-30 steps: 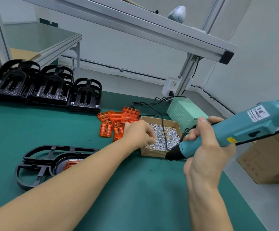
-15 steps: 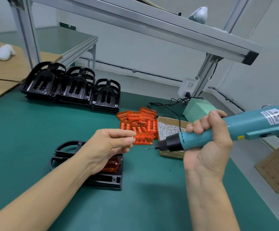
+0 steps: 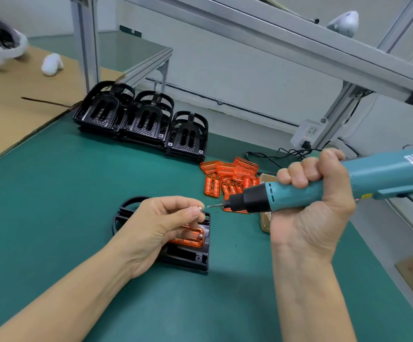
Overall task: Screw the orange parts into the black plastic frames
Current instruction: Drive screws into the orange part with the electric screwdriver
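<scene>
A black plastic frame [image 3: 190,257] lies on the green mat in front of me with an orange part [image 3: 192,236] seated in it. My left hand [image 3: 161,225] hovers over the frame and pinches a small silver screw [image 3: 200,208] between thumb and forefinger. My right hand [image 3: 311,193] grips a teal electric screwdriver [image 3: 348,180] held sideways. Its bit tip [image 3: 210,206] points at the screw, a short gap away. A pile of loose orange parts [image 3: 227,178] lies behind the driver.
Stacks of black frames [image 3: 141,119] stand at the back left of the mat. A cardboard screw box [image 3: 264,222] is mostly hidden behind my right hand. Cardboard sheets [image 3: 15,107] lie at far left; a power strip [image 3: 308,130] and cables [image 3: 274,156] sit at the back right.
My left hand left the screw box with a screw and came over the frame. The screwdriver swung left, its bit now close to the screw. The view shifted left and down.
</scene>
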